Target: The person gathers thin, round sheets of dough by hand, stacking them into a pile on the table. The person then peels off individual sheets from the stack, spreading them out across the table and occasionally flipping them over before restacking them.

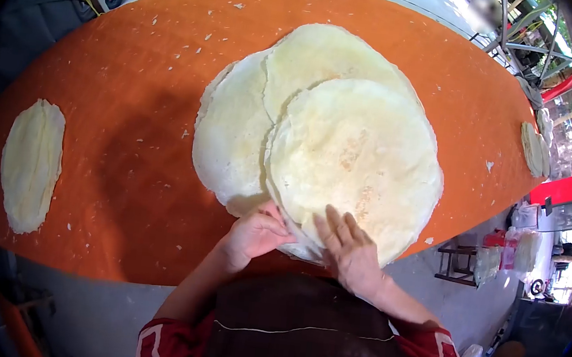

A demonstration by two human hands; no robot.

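From my place I see two hands at work on the table [466,86]. The round top sheet [375,139] lies close to the near edge of this table, a little right of its middle. The left hand [256,235] has its grip closed, the thumb and fingers pinching the rim of the top sheet; the right hand [353,255] lies flat, its fingers slightly spread on the surface. I judge that the step in hand is to free this rim, and the next move calls for a gentle, even lift, because thin dough may tear. I count three round faces overlapping: the top sheet, a far sheet [336,51] and a left sheet [227,136]; layers below I cannot count. One folded sheet [31,167] rests near the left edge, and a folded pile [533,150], uncountable, near the right edge.
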